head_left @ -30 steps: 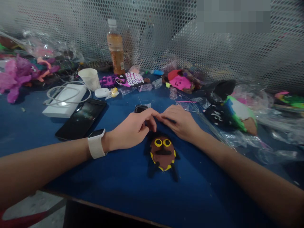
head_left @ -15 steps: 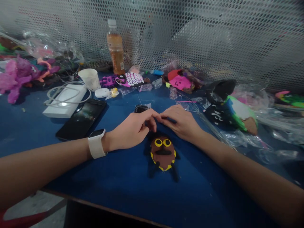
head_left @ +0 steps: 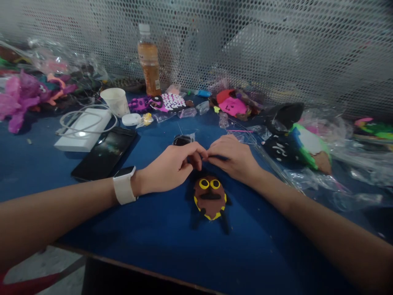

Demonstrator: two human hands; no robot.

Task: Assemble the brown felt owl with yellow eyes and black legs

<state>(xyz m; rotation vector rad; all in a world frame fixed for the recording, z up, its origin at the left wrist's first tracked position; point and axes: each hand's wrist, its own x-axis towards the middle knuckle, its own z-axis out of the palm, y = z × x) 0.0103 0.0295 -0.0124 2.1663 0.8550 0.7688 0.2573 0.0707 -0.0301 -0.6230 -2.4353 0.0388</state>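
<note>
Left hand (head_left: 170, 169) touching right hand (head_left: 235, 157), figure (head_left: 210, 197) toward table edge (head_left: 138, 269)

The brown felt figure (head_left: 210, 198) lies flat and face up on the blue table (head_left: 159, 233), yellow-ringed eyes toward twelve o'clock, black legs toward six.

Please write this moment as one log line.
left hand, right hand: fingertips touching | toy: on table, near hands | grasp: unclear

one brown figure (head_left: 210, 198), one bottle (head_left: 149, 61), one cup (head_left: 116, 101)
</note>
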